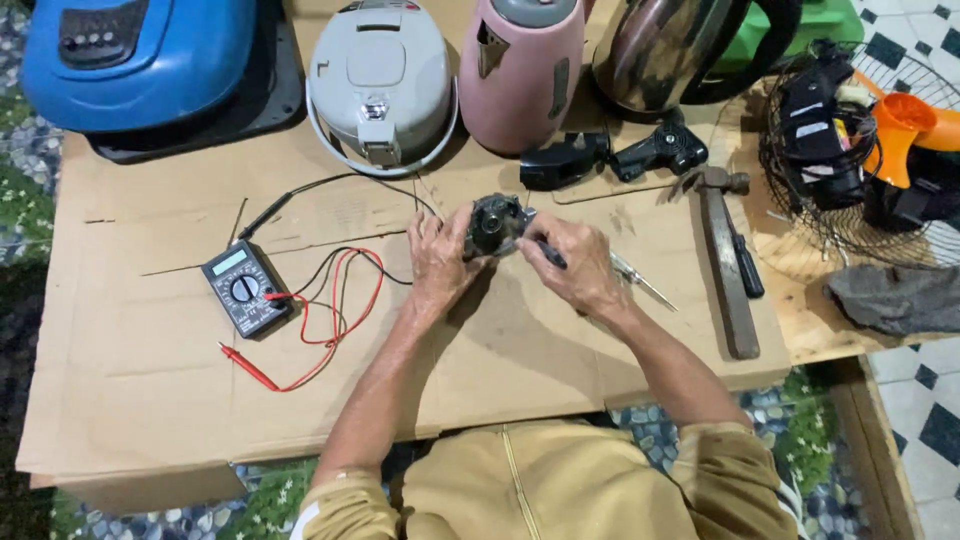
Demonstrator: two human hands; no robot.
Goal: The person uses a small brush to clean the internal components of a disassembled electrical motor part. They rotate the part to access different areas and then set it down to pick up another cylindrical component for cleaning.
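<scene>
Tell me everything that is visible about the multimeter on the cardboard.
The multimeter is a small dark grey handheld unit with a pale display at the top and a round dial below. It lies flat, slightly turned, on the cardboard sheet, left of the left hand. Red and black leads run from it; no hand touches it.

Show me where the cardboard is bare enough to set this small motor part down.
Bare cardboard lies below the multimeter and its red leads, and between the hands' forearms and the hammer. The far edge is crowded: rice cooker, pink kettle, steel kettle, black parts.
</scene>
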